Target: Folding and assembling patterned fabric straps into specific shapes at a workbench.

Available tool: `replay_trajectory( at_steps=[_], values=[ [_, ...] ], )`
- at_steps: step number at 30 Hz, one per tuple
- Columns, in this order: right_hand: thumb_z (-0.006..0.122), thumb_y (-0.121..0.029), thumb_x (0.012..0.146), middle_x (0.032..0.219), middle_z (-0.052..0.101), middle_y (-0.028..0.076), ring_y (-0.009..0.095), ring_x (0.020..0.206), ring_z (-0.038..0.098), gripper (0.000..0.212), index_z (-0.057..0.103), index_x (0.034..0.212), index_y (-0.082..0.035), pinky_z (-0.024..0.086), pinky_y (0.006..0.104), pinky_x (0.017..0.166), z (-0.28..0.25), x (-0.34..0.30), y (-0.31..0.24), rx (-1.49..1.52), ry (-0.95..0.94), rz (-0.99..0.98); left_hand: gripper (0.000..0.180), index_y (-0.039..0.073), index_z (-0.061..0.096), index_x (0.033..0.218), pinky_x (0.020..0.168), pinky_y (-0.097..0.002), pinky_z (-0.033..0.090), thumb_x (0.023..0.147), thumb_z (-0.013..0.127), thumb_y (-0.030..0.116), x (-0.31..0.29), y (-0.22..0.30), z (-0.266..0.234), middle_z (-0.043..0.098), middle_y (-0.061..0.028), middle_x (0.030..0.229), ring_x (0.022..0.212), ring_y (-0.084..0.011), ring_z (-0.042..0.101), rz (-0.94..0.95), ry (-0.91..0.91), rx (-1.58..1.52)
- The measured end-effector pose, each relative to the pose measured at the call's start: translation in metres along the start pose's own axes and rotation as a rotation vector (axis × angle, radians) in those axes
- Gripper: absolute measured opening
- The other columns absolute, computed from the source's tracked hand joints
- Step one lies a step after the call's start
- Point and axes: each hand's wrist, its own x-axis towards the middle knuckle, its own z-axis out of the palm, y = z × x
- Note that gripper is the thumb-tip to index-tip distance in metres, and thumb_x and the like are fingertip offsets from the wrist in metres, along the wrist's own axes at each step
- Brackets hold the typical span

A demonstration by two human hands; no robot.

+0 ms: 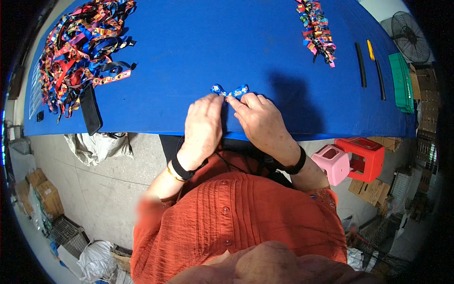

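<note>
Near the front edge of the blue-covered table, a blue printed ribbon strap bends into two small loops, like a bow. My left hand is closed on its left side, fingers pressed together. Thumb and fingers of my right hand pinch the strap's middle and right side. The fingertips nearly meet there, and the lower part of the strap is hidden under my hands. Both wrists wear black bands.
A tangled heap of colourful printed straps covers the table's far left, with a black flat rectangular object beside it. A narrow bundle of straps lies far right. Black strips, a green stack and a fan are farther right.
</note>
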Motion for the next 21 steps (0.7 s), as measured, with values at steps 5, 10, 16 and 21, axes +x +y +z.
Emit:
replay_trajectory(
  at_steps=[5,10,16,21],
  values=[
    [0.068,-0.012,0.089,0.097,0.062,0.013,0.029,0.086,0.062,0.035,0.069,0.123,-0.003,0.053,0.0397,0.077,-0.003,0.001,-0.001,0.013,-0.008,-0.011,0.013,0.000,0.067,0.106,0.077,-0.0428,0.055,0.093,0.063,0.000,0.027,-0.011,-0.015,0.067,-0.0193,0.092,0.085,-0.0377,0.068,-0.236,0.122,-0.214],
    [0.069,-0.012,0.088,0.097,0.062,0.012,0.029,0.085,0.063,0.036,0.069,0.123,-0.003,0.054,0.0390,0.076,-0.004,0.000,0.002,0.025,-0.027,-0.007,0.023,0.007,0.071,0.116,0.076,-0.0433,0.054,0.095,0.066,0.011,0.054,-0.030,-0.021,0.065,-0.0179,0.090,0.084,-0.0354,0.068,-0.230,-0.082,-0.245],
    [0.073,-0.009,0.086,0.098,0.062,0.011,0.029,0.087,0.063,0.041,0.069,0.126,-0.005,0.053,0.0391,0.077,-0.004,-0.001,0.001,0.040,-0.017,0.004,0.018,0.012,0.072,0.112,0.076,-0.0447,0.053,0.094,0.067,0.012,0.059,-0.029,-0.024,0.062,-0.0165,0.092,0.085,-0.0376,0.066,-0.191,-0.257,-0.195],
    [0.073,-0.008,0.086,0.097,0.062,0.011,0.029,0.086,0.063,0.040,0.069,0.125,-0.005,0.054,0.0389,0.077,-0.005,-0.001,0.000,0.024,-0.040,0.017,0.009,0.008,0.067,0.102,0.077,-0.0472,0.053,0.095,0.066,0.013,0.059,-0.030,-0.018,0.063,-0.0178,0.094,0.087,-0.0406,0.066,-0.186,-0.235,-0.137]
  ],
)
